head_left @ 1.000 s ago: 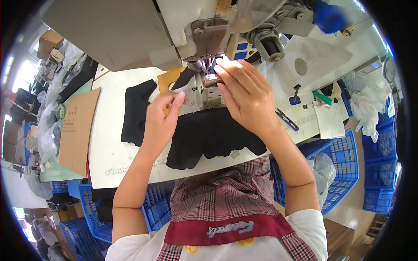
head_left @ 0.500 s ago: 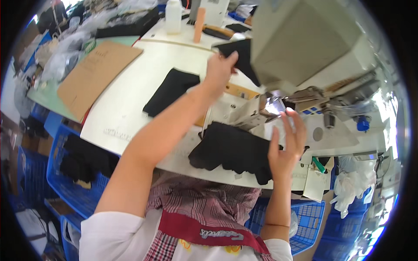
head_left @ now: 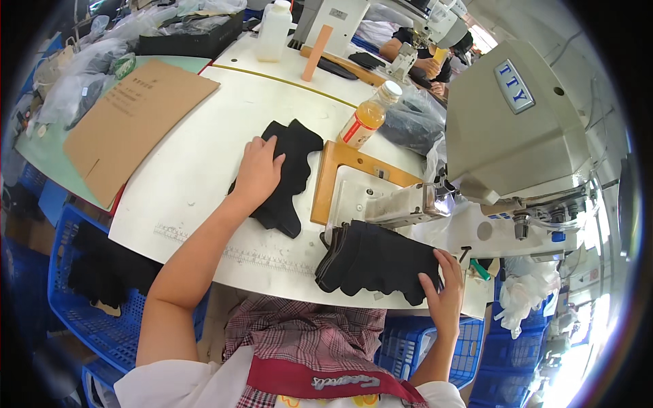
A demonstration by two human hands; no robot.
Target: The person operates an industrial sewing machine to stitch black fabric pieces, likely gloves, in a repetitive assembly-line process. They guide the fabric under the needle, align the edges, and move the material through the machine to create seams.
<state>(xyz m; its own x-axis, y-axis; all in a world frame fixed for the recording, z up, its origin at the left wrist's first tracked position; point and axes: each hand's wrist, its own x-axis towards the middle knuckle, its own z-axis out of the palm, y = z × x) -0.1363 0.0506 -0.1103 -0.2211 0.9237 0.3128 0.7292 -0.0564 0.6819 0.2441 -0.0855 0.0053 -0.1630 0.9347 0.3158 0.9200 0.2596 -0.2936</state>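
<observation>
My left hand rests flat, fingers closed, on a stack of black fabric pieces lying on the white table. My right hand lies with spread fingers on a second stack of black fabric pieces at the table's near edge, below the sewing machine. A wooden frame stands between the two stacks. Whether either hand pinches the cloth is not visible.
A bottle of amber liquid stands behind the wooden frame. A brown cardboard sheet lies at the left. Blue plastic crates sit under the table on both sides. A white bottle and another person's hand are at the far side.
My left hand has come down from the far side onto the left black stack. My right hand has dropped from near the machine's needle onto the near black stack. The view has turned left.
</observation>
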